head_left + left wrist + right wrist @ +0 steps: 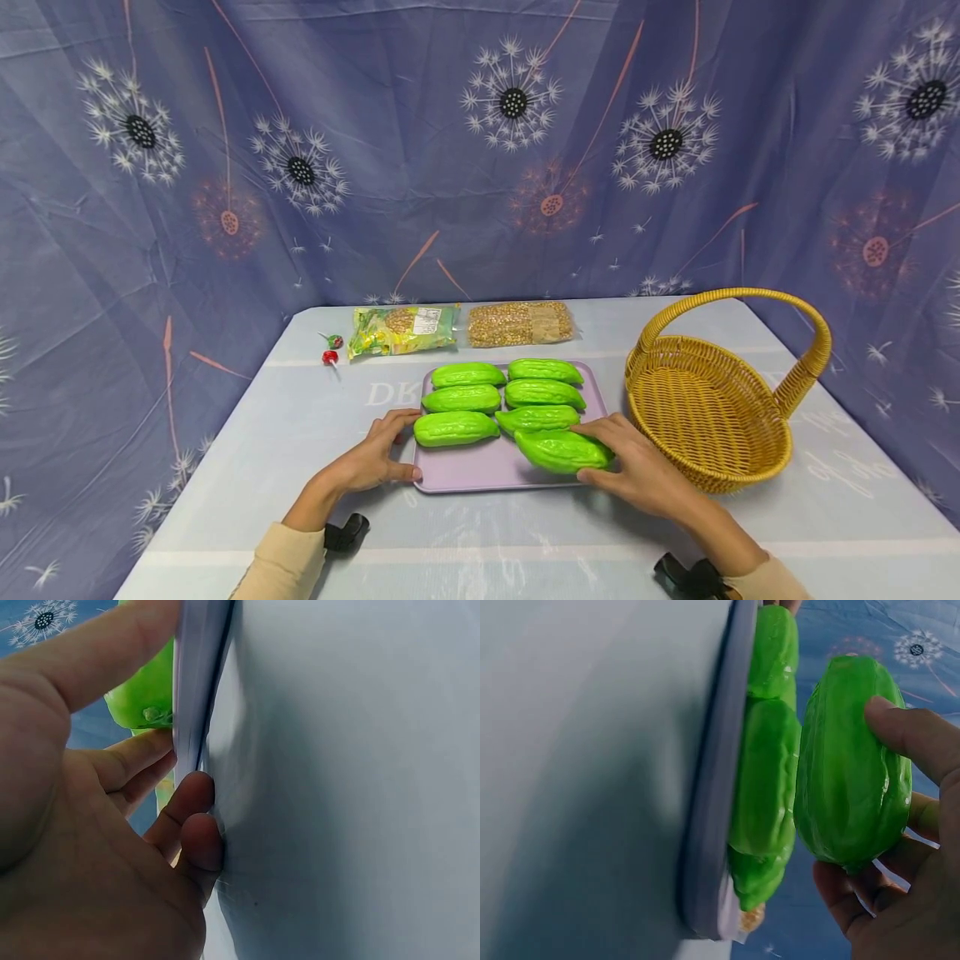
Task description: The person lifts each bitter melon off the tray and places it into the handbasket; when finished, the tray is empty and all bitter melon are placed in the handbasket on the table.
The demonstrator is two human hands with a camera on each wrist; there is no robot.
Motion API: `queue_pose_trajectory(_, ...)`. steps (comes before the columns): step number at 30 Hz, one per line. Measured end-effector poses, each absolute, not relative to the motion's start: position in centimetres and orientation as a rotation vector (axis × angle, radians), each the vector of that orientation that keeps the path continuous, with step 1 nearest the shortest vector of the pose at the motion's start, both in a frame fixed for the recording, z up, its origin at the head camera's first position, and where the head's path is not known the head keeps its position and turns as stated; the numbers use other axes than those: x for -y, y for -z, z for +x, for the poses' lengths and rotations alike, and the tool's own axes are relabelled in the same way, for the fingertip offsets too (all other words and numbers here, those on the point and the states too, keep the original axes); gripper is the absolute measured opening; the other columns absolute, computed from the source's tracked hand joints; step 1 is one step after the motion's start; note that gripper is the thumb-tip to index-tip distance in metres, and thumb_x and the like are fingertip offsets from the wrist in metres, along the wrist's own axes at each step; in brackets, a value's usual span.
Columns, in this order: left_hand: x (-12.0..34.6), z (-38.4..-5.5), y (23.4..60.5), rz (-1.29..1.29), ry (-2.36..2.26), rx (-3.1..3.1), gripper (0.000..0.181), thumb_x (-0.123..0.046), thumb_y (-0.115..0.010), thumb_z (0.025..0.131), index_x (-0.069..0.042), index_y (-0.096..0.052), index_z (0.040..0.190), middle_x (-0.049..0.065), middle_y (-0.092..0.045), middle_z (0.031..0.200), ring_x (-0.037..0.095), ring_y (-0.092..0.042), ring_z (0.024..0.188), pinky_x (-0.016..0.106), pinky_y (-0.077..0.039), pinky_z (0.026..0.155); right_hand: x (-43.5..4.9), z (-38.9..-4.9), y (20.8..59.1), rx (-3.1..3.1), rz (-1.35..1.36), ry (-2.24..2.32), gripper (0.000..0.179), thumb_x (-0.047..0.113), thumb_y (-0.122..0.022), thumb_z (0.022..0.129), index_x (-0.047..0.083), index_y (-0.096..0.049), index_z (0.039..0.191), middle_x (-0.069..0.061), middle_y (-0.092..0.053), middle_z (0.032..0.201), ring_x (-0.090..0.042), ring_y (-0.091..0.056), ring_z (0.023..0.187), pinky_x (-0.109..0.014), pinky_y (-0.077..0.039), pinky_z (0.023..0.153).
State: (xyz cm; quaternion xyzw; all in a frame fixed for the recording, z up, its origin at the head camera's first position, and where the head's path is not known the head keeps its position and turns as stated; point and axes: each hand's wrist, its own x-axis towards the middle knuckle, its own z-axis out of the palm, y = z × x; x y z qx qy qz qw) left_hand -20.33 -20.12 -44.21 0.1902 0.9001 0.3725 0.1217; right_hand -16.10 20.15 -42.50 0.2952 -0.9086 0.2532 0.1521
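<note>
My right hand (637, 467) grips a glossy green bitter melon (562, 452) at its right end, thumb on one side and fingers around the other. The melon is lifted over the front right of a light purple tray (480, 477). More ridged bitter melons (456, 428) lie in the tray in two columns. My left hand (371, 457) touches the tray's left side near the front corner, with thumb and fingers spread apart. In the left wrist view, two fingertips rest low by the tabletop beside the tray wall (196, 682).
A yellow wicker basket (780, 446) with a tall handle stands just right of the tray. Behind the tray lie a green-yellow packet (405, 329) and a clear bag of grains (520, 323). Two lollipops, one red (330, 357), one green (334, 341), lie at back left.
</note>
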Motion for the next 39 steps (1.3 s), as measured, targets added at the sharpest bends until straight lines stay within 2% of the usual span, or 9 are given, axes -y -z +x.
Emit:
queue_pose_trajectory(9, 20.1, -20.3, 44.3, 0.554, -1.103, -2.612, 0.084, -0.029, -0.081, 0.072, -0.012, -0.038, 0.142, 0.004, -0.03, 0.148, 0.025, -0.036, 0.118, 0.04, -0.034, 0.094, -21.6, -15.9, 40.7, 2.588, 0.826, -0.756, 0.054, 0.029, -0.079, 0.075, 0.018, -0.059, 0.124, 0.008, -0.059, 0.117, -0.006, -0.05, 0.108, -0.033, -0.045, 0.086)
queue_pose_trajectory(22, 20.2, -20.4, 44.5, 0.58, -1.104, -2.602, 0.084, -0.03, -0.08, 0.073, -0.011, -0.037, 0.142, 0.006, -0.029, 0.148, 0.025, -0.035, 0.118, 0.04, -0.035, 0.093, -24.9, -15.7, 39.0, 2.562, 0.715, -0.787, 0.053, 0.02, -0.079, 0.074, 0.013, -0.06, 0.123, -0.001, -0.06, 0.117, 0.005, -0.042, 0.105, -0.013, -0.036, 0.083)
queue_pose_trajectory(34, 20.1, -20.3, 44.4, 0.57, -1.108, -2.598, 0.083, -0.03, -0.079, 0.074, -0.011, -0.037, 0.142, 0.005, -0.028, 0.149, 0.025, -0.036, 0.119, 0.042, -0.035, 0.094, -28.7, -15.4, 38.2, 2.645, 0.529, -0.711, 0.052, 0.027, -0.077, 0.078, 0.02, -0.059, 0.127, -0.001, -0.06, 0.118, 0.011, -0.037, 0.103, -0.025, -0.038, 0.075)
queue_pose_trajectory(39, 20.1, -20.3, 44.3, 0.543, -1.101, -2.591, 0.083, -0.029, -0.08, 0.073, -0.011, -0.037, 0.142, 0.005, -0.028, 0.148, 0.025, -0.035, 0.119, 0.043, -0.034, 0.095, -30.2, -15.1, 38.4, 2.66, 0.494, -0.708, 0.052, 0.026, -0.076, 0.079, 0.018, -0.058, 0.127, -0.005, -0.06, 0.119, 0.015, -0.034, 0.103, -0.029, -0.039, 0.073)
